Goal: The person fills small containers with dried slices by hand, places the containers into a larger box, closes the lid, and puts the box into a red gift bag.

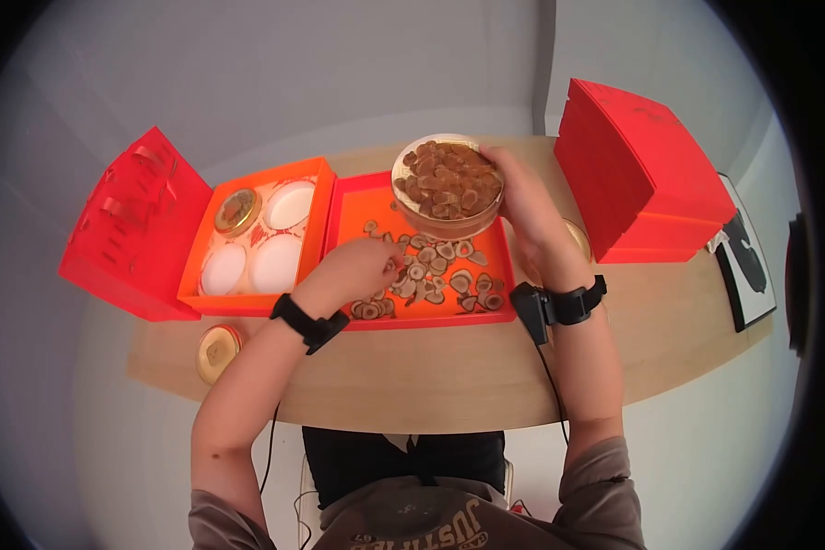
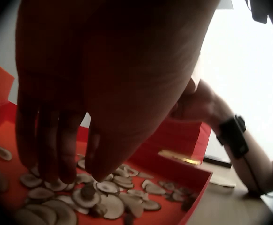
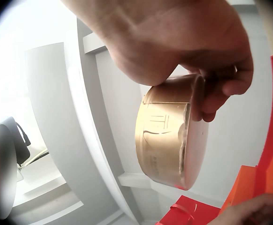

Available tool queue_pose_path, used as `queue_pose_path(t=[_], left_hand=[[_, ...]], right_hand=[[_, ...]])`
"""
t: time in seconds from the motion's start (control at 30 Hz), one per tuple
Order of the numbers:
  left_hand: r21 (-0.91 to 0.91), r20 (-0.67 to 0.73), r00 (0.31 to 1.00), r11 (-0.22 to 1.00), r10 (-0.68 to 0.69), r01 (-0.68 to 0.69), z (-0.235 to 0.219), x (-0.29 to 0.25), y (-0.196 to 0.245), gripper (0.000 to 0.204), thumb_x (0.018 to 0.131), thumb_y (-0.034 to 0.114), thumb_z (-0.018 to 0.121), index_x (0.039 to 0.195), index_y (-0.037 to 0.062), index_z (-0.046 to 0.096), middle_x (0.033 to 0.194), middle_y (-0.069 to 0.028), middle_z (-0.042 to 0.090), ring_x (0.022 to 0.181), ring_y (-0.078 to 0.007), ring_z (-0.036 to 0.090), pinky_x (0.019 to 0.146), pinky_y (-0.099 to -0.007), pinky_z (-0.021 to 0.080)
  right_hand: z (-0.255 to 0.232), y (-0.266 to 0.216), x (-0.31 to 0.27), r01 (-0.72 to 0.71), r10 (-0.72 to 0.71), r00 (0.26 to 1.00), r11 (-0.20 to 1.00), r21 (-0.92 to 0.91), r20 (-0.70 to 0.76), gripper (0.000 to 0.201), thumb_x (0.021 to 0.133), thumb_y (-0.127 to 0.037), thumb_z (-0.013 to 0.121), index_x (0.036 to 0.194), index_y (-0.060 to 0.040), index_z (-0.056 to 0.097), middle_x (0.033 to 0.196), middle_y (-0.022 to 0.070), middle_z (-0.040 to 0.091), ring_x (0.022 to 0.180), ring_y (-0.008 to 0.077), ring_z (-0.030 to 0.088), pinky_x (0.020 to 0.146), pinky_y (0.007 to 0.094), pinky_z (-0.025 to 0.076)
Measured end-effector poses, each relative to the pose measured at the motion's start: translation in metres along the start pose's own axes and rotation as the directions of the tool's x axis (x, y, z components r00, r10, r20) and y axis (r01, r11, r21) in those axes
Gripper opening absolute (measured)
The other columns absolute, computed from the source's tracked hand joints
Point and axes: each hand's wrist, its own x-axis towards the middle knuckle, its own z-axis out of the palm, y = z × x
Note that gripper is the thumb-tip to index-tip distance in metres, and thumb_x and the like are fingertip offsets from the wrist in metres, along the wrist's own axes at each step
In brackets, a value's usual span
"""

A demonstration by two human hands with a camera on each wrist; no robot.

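Observation:
My right hand (image 1: pixel 525 197) grips a round, gold-sided tub (image 3: pixel 164 140) by its side, raised over the far part of a shallow red tray (image 1: pixel 362 202). Thin brown slices (image 1: pixel 449 179) fill the tub to near its rim. Many pale, dark-rimmed slices (image 1: pixel 431 268) lie scattered on the tray's orange floor. Over the tray's left half, my left hand (image 1: pixel 353 272) points its fingers down. In the left wrist view, the fingers (image 2: pixel 67 159) hang almost straight, with their tips right at the pale slices (image 2: pixel 108 187).
To the left stands an orange-lined box (image 1: pixel 323 197) with round white wells, one holding a gold-rimmed jar (image 1: pixel 237 212). Its red lid (image 1: pixel 128 229) leans outward. A round gold-coloured container (image 1: pixel 218 354) sits near the front edge. Red boxes (image 1: pixel 642 174) and a black-framed panel (image 1: pixel 747 261) are at right.

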Motion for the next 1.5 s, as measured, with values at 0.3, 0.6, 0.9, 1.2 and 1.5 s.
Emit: queue_pose_path(t=[0.3,0.6,0.9,1.2,1.5], left_hand=[[0.205,0.071,0.992,0.975,-0.103,0.086,0.012,0.017,0.015,0.024,0.085,0.020,0.073,0.103,0.0036,0.068,0.094,-0.0148,0.072,0.089,-0.0322,0.069,0.078,-0.0452,0.055],[-0.071,-0.037,0.999,0.997,0.001,-0.003,0.011,0.011,-0.010,0.017,0.087,0.014,0.072,0.096,-0.0001,0.070,0.087,-0.0139,0.073,0.081,-0.0288,0.071,0.074,-0.0392,0.055],[-0.316,-0.104,0.981,0.941,-0.163,0.123,-0.006,-0.010,-0.017,0.020,0.093,0.009,0.067,0.109,-0.0016,0.072,0.085,-0.0120,0.074,0.069,-0.0164,0.067,0.062,-0.0327,0.054],[-0.150,-0.094,0.987,0.982,-0.132,0.117,0.005,-0.012,-0.026,0.015,0.092,0.008,0.063,0.103,0.0014,0.071,0.093,-0.0181,0.074,0.088,-0.0333,0.072,0.079,-0.0417,0.056],[-0.128,-0.118,0.987,0.987,-0.110,0.094,-0.001,-0.019,-0.024,0.019,0.092,0.006,0.060,0.107,-0.0007,0.069,0.096,-0.0191,0.074,0.093,-0.0350,0.071,0.081,-0.0417,0.056]], right_hand=[[-0.001,-0.004,-0.003,0.050,-0.049,0.998,0.998,-0.039,0.034,0.045,0.104,-0.039,0.051,0.122,-0.0011,0.066,0.095,0.0016,0.066,0.078,0.0098,0.057,0.070,0.0268,0.045],[-0.002,0.000,-0.001,0.068,-0.064,0.997,0.994,-0.085,0.042,0.045,0.102,-0.042,0.053,0.117,-0.0016,0.065,0.092,0.0022,0.064,0.075,0.0105,0.056,0.066,0.0274,0.045],[-0.002,0.014,0.011,0.045,-0.038,0.996,0.995,-0.092,0.078,0.044,0.102,-0.041,0.052,0.119,-0.0021,0.064,0.090,0.0023,0.063,0.072,0.0108,0.056,0.066,0.0273,0.044],[-0.001,0.019,0.012,0.053,-0.046,0.994,0.996,-0.077,0.096,0.045,0.102,-0.042,0.052,0.115,-0.0026,0.066,0.086,0.0003,0.062,0.071,0.0092,0.056,0.062,0.0268,0.044],[-0.002,0.020,0.012,0.021,-0.012,0.996,0.995,-0.101,0.091,0.045,0.102,-0.043,0.051,0.117,-0.0029,0.066,0.088,0.0006,0.063,0.071,0.0094,0.056,0.062,0.0268,0.044]])
